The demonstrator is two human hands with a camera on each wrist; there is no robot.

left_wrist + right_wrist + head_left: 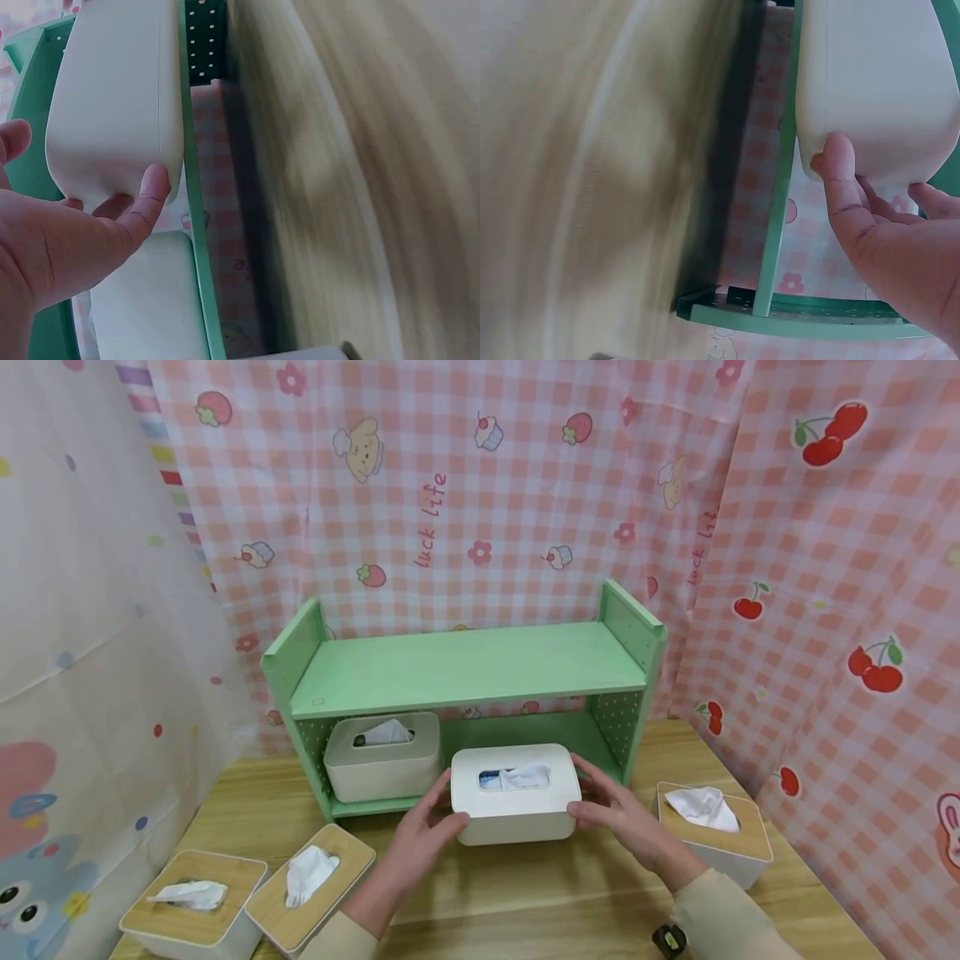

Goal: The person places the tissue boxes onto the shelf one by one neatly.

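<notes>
Between both hands is a white tissue box [517, 828] with a tissue in its oval slot, in front of the lower tier of a green two-tier shelf [465, 668]. My left hand [422, 837] grips its left end, and my right hand [621, 820] grips its right end. Both wrist views show fingers curled at the ends of the white box [116, 105]. Its underside is hidden, so I cannot tell if it touches the shelf. A second white tissue box [386, 777] sits inside the lower tier on the left.
Two wood-topped tissue boxes, one far left [193, 922] and one tilted beside it [318, 897], stand on the wooden table [510, 910]. Another wood-topped box [723, 852] is at the right. A small dark object [669, 939] lies near my right sleeve. Patterned curtains surround the table.
</notes>
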